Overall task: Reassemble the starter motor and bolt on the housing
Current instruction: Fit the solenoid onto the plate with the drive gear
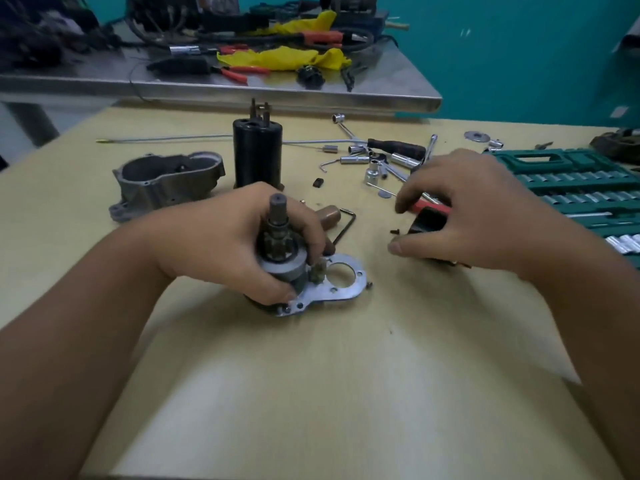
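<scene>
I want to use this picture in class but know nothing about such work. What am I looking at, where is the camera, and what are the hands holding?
One picture, from a camera worn on a person's head, looking down at a table. No robot: two bare hands. The left hand grips a geared shaft standing on a metal plate. The right hand reaches over a dark part, fingers curled; whether it grips is unclear. Behind lie a grey housing, a black cylinder, loose sockets and a green socket case.
</scene>
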The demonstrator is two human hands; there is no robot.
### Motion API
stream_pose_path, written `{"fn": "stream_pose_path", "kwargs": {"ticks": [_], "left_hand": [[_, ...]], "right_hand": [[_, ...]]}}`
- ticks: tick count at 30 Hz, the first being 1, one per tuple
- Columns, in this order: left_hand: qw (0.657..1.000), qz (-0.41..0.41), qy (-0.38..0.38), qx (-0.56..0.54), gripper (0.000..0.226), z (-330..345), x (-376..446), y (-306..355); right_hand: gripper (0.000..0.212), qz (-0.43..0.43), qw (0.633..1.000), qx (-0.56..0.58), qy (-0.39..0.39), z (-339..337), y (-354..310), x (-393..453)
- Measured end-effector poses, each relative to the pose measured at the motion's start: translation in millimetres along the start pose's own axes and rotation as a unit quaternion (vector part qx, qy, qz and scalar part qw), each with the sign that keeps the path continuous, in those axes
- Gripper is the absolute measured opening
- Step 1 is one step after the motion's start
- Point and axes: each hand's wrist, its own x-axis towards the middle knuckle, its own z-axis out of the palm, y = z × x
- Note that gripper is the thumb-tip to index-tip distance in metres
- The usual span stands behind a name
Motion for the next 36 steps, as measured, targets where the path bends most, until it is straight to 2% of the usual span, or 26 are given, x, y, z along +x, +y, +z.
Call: {"fn": "stream_pose_path", "kwargs": {"ticks": [2, 4, 7, 10, 13, 16, 19, 21, 22, 24, 25, 26, 27, 29, 33, 36], "left_hand": [[1.0, 0.004, -0.001, -0.028, 0.033, -3, 0, -4], [0.999, -0.002, -0.013, -0.051, 0.034, -6, -1, -9], [0.998, -0.01, -0.02, -0.066, 0.038, -10, -2, -18], [0.999, -0.009, -0.011, -0.049, 0.043, -13, -2, -24], [0.998, -0.016, 0.001, -0.053, 0.064, -18, -7, -28], [0.993, -0.013, 0.062, -0.102, 0.092, -25, -14, -26], [0.982, 0.036, 0.173, -0.068, 0.099, -19, -18, -21], [0.962, 0.056, 0.266, 0.005, 0.09, -4, -18, -12], [0.941, 0.06, 0.326, 0.07, 0.081, 5, -20, -8], [0.863, 0.074, 0.452, 0.215, 0.051, 26, -27, 0], [0.826, 0.084, 0.492, 0.261, 0.034, 37, -32, 4], [0.806, 0.096, 0.509, 0.287, 0.021, 49, -38, 6], [0.801, 0.102, 0.509, 0.299, 0.014, 63, -44, 8], [0.825, 0.097, 0.475, 0.291, 0.011, 86, -54, 10], [0.886, 0.023, 0.355, 0.296, 0.028, 104, -57, 4], [0.888, -0.003, 0.369, 0.275, 0.025, 101, -54, -1]], "right_hand": [[0.04, -0.069, 0.997, -0.024, -0.017, 2, -20, -1], [0.029, -0.104, 0.99, -0.063, -0.072, 8, -34, 0], [0.017, -0.113, 0.98, -0.082, -0.139, 15, -39, 1], [0.011, -0.113, 0.981, -0.071, -0.142, 20, -37, 3], [0.01, -0.109, 0.977, -0.095, -0.16, 24, -35, 4], [0.006, -0.099, 0.981, -0.063, -0.156, 25, -34, 3], [0.004, -0.108, 0.983, -0.017, -0.151, 27, -35, 3], [0.009, -0.118, 0.979, -0.012, -0.167, 30, -36, 3], [0.011, -0.115, 0.979, -0.011, -0.167, 31, -36, 4], [0.012, -0.096, 0.983, 0.003, -0.155, 32, -34, 4], [0.013, -0.074, 0.986, 0.028, -0.148, 33, -32, 5], [0.017, -0.047, 0.987, 0.062, -0.143, 33, -30, 5], [0.023, -0.023, 0.986, 0.092, -0.14, 33, -29, 5], [0.029, 0.0, 0.983, 0.114, -0.141, 33, -26, 6], [0.02, 0.024, 0.98, 0.15, -0.131, 39, -22, 8], [0.014, 0.02, 0.978, 0.176, -0.113, 45, -24, 9]]}}
